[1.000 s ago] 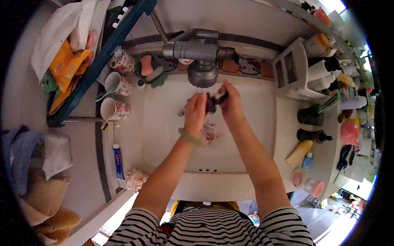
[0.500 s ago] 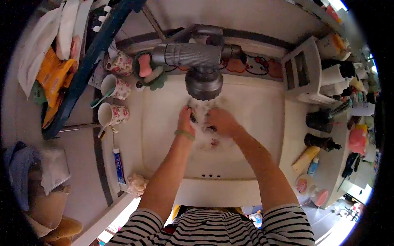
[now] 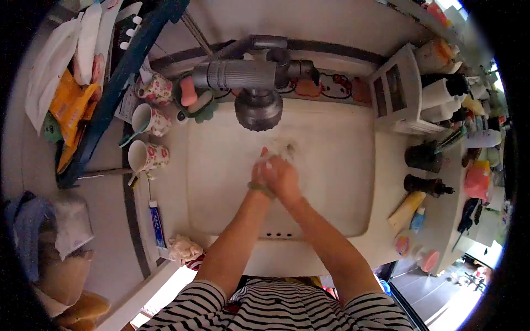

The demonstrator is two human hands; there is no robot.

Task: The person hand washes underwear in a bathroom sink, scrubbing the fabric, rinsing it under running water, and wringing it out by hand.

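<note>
Below the dark grey faucet [image 3: 258, 110], my left hand [image 3: 263, 172] and my right hand [image 3: 282, 175] are pressed together over the white sink [image 3: 331, 182]. The right hand lies across the left one and covers most of it. A green bangle [image 3: 261, 190] circles my left wrist. The fingers are blurred, and whatever may be between them is hidden. Water and a small darkish patch [image 3: 289, 148] show in the basin just beyond the hands.
Floral cups [image 3: 148, 155] and a toothpaste tube [image 3: 157, 223] stand or lie on the left ledge, with a pink soap [image 3: 188, 91] in a green dish behind. On the right are a white rack [image 3: 395, 94], a dark bottle [image 3: 425, 186] and a yellow tube [image 3: 407, 211].
My hands were apart with something dark at them; now they have come together, lower in the basin. The dark thing no longer shows. The reddish spot in the sink is out of sight.
</note>
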